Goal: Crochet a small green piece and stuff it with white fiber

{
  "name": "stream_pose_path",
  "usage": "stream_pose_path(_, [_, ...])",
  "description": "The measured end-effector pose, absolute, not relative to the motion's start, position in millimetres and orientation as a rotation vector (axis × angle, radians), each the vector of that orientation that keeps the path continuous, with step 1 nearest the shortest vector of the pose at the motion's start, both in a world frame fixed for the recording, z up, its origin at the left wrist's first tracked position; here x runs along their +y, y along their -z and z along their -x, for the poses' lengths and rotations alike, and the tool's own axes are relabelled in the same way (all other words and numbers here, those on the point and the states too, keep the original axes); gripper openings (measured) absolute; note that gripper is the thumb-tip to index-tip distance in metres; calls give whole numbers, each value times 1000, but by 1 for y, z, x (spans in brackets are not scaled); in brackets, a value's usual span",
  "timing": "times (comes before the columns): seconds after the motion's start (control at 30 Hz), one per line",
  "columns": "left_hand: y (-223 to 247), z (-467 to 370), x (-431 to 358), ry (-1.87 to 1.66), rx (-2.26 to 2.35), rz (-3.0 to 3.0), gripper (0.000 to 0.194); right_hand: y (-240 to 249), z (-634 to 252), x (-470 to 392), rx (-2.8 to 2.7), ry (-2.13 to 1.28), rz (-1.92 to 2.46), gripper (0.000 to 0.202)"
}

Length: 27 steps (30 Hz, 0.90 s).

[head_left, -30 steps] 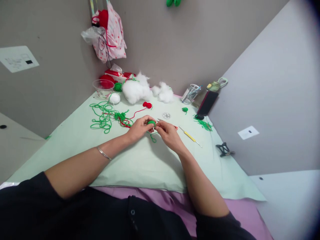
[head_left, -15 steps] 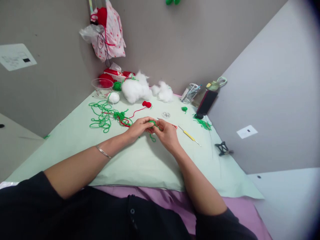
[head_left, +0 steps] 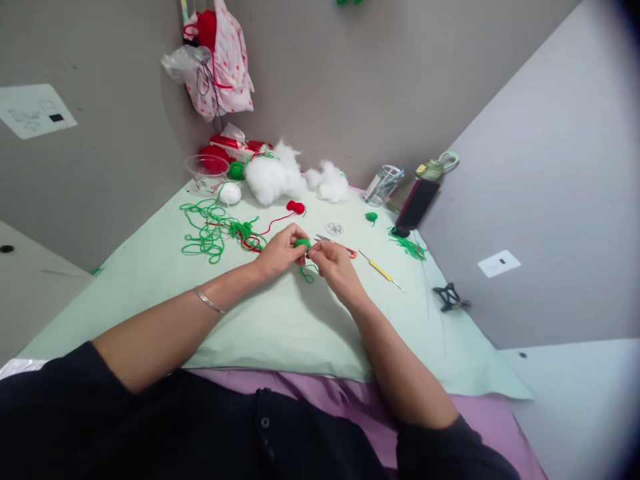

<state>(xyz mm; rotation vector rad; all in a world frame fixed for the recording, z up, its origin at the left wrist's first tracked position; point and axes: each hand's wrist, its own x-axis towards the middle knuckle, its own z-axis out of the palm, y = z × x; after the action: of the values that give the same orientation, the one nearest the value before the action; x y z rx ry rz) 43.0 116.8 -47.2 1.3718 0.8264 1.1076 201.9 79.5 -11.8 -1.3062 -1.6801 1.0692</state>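
A small green crocheted piece (head_left: 303, 244) is pinched between the thumb and fingers of my left hand (head_left: 278, 255). Close against its right side, my right hand (head_left: 337, 268) has thumb and fingertips pressed together; whatever they grip is too small to make out. A loop of green yarn (head_left: 308, 275) hangs down onto the table below the piece. Partly behind my right hand lie scissors (head_left: 352, 253) with orange-red handles. To the right of them rests a crochet hook (head_left: 380, 269) with a yellow handle.
Tangled green yarn (head_left: 207, 230) and a red crocheted piece (head_left: 295, 207) lie left and ahead. White stuffing (head_left: 273, 177) and a clear plastic tub (head_left: 207, 177) stand at the back. Rightward are a small green piece (head_left: 371, 217), a phone (head_left: 419, 203), green yarn scraps (head_left: 411, 247) and a black stand (head_left: 451, 297).
My right fingertips have drawn slightly away from the green piece, so more of it shows in my left hand. The view has shifted a little, and more of the scissors is visible.
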Motion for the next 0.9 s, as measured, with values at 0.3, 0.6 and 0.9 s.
stream_pose_path(0.3, [40, -47, 107, -1315, 807, -1396, 19, 11, -191, 71, -1598, -1089, 1250, 18])
stream_pose_path(0.6, [39, -45, 108, -1346, 781, -1396, 17, 15, -192, 71, -1637, -1055, 1228, 19])
stream_pose_path(0.9, [35, -42, 109, -1334, 816, -1316, 24, 22, -197, 78, -1857, -974, 1230, 20])
